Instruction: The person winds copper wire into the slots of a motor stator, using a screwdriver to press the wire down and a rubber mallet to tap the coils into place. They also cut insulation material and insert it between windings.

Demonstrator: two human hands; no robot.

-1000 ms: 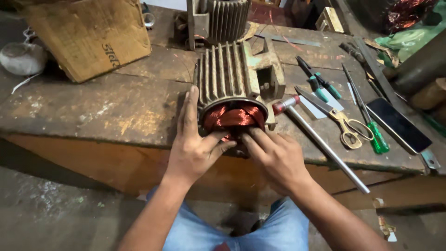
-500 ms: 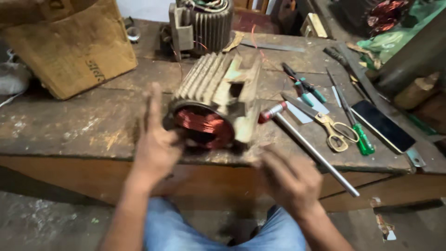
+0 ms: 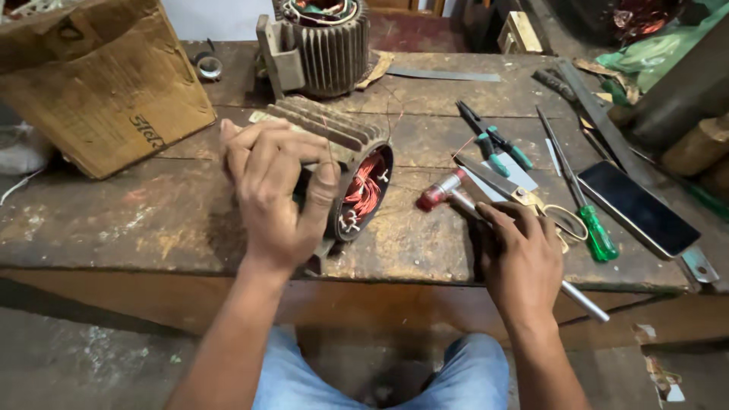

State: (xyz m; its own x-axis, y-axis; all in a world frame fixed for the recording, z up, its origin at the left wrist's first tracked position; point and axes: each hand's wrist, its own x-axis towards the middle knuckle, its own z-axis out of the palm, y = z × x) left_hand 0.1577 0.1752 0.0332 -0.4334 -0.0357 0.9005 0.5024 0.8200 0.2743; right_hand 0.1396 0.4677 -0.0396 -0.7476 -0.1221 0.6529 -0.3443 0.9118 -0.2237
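Head view: a person sits at an old wooden tabletop [image 3: 114, 220] and looks down at both hands.
Left hand [image 3: 277, 193]: it wraps over the top of a ribbed metal motor shell [image 3: 334, 140], with fingers spread and clenched around it.
Motor shell: it lies on its side near the front edge of the tabletop, its open end turned to the right. The hand seems to hold it this way so it cannot roll.
Inside the shell: shiny copper wire coils [image 3: 363, 193] fill the round hole, with small white bits tucked among them.
Right hand [image 3: 522, 254]: it closes around the metal handle of a small hammer [image 3: 444, 191]. The red and white hammer head rests on the tabletop, just beside the open end of the shell.
Why so close: I think the hammer sits near the opening so it is easy to use there.
Tools on the right: yellow-handled scissors [image 3: 558, 220], a green-handled screwdriver [image 3: 585, 209], green-handled pliers [image 3: 493, 140] and a dark phone [image 3: 638, 206] lie flat within reach.
Far side: a second motor shell [image 3: 326, 49] stands upright, with wires showing in its open top.
Cardboard box [image 3: 99, 83]: it sits at the left, tilted. I cannot tell what is in it.
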